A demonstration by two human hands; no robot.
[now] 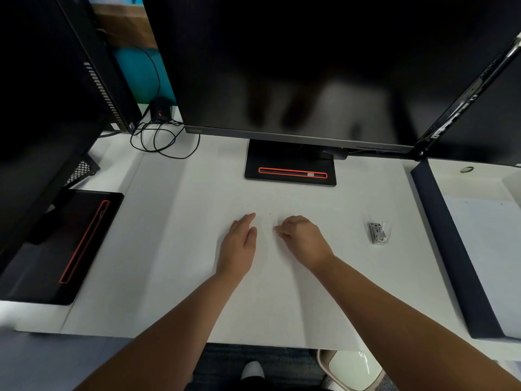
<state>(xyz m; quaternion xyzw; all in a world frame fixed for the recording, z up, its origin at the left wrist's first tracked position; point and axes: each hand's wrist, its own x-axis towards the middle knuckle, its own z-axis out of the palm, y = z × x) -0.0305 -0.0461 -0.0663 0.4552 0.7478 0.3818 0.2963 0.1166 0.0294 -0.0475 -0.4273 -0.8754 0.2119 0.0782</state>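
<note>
white tabletop (183,221), middle: left hand (238,244) flat, fingers straight, holding nothing; right hand (303,238) just beside, fingers curled under, any hold impossible to tell. clear cup of metal clips (380,232) toward right edge, untouched.

No legible text; small logo (194,131) on monitor (296,66) lower bezel too blurred to read.
</note>
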